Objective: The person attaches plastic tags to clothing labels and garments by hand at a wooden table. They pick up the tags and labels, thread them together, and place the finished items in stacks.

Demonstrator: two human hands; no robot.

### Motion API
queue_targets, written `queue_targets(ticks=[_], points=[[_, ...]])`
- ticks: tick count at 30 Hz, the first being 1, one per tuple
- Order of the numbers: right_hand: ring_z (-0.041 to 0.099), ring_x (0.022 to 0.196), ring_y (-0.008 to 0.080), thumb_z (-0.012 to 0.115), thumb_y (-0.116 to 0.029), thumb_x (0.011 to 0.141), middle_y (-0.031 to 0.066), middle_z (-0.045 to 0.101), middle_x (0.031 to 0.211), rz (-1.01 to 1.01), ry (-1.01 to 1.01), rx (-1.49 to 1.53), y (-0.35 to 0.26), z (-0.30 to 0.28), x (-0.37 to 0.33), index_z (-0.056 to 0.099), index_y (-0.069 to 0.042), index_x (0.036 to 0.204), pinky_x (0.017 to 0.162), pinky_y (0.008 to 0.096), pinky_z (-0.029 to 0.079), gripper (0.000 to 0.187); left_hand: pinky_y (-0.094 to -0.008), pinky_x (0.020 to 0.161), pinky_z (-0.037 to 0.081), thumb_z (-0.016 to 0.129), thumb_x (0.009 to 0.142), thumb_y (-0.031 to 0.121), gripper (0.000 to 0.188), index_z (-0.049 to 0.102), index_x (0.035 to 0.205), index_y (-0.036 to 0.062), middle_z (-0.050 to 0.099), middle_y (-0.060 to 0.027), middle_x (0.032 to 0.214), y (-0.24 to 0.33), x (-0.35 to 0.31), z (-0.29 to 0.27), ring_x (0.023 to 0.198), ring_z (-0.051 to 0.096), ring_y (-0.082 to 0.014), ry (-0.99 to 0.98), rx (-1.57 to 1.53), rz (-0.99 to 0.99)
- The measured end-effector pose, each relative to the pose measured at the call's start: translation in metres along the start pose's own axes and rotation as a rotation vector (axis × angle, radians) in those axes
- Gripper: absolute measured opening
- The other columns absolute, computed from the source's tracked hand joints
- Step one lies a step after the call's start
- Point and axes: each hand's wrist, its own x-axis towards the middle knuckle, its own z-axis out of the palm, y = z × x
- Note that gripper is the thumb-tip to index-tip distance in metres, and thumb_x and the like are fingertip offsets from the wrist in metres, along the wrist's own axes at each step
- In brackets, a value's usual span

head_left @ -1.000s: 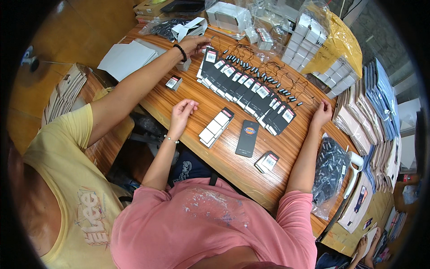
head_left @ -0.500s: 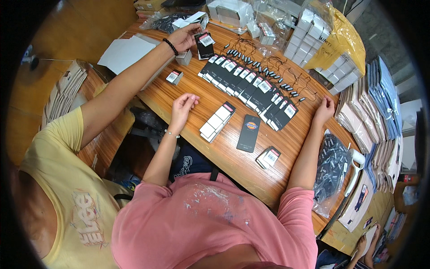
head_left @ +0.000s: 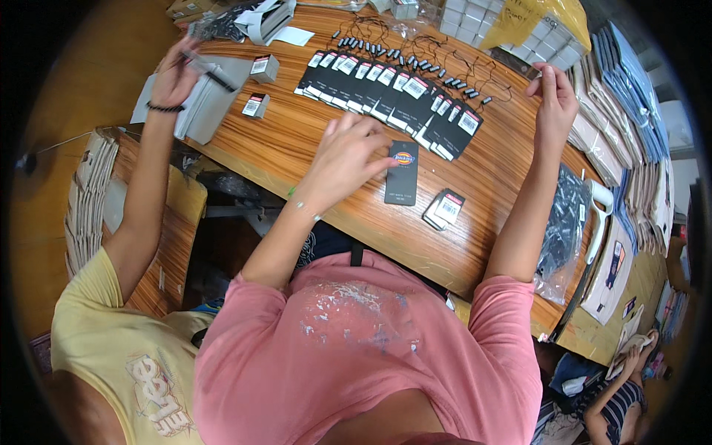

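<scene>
My left hand [head_left: 352,153] is over the wooden table, fingers apart, its thumb at the left edge of a flat black hang tag [head_left: 401,182] with an oval emblem. The surface beneath the palm is hidden. My right hand [head_left: 556,100] is raised at the table's right side, thumb and fingertips pinched together; what they hold, if anything, is too small to make out. Between the hands and farther back, a fanned row of black hang tags [head_left: 386,89] with white barcode stickers has dark strings [head_left: 452,63] spread behind it. A small stack of stickered tags [head_left: 446,210] lies nearer me.
At left, a co-worker's hand [head_left: 174,78] grips a blurred dark, flat item above a grey-white stack [head_left: 211,100]. Two small sticker blocks [head_left: 256,106] stand nearby. On the right are a bag of black pieces [head_left: 560,230], folded garments [head_left: 597,119] and bagged white boxes [head_left: 475,22].
My left hand has moved right and forward to the black tag. My right hand has risen. The co-worker's hand has moved left. The white-stickered stack beside the tag no longer shows.
</scene>
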Motion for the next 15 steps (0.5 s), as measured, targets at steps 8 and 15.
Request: queue_targets(ticks=[8,15], points=[[0.056,0.070,0.0286,0.064,-0.025,0.072,0.0122,0.058,0.076,0.312,-0.746,-0.689,-0.044,0.005,-0.133,0.062,-0.003,0.084,0.064,0.0349,0.044,0.025,-0.0367,0.081,0.031,0.070,0.057,0.043,0.057,0.058,0.098,0.0059,0.051,-0.0063,0.098,0.001,0.011,0.039,0.095,0.042,-0.0232,-0.223,0.231,0.029],[0.054,0.068,0.0229,0.070,-0.014,0.064,0.0109,0.055,0.081,0.460,-0.571,-0.592,-0.028,-0.002,-0.178,0.061,0.000,0.089,0.061,0.0312,0.043,0.030,-0.0372,0.081,0.028,0.073,0.054,0.041,0.056,0.060,0.096,0.0065,0.053,-0.0047,0.094,0.002,-0.002,0.040,0.094,0.043,-0.0222,-0.282,0.059,0.069]])
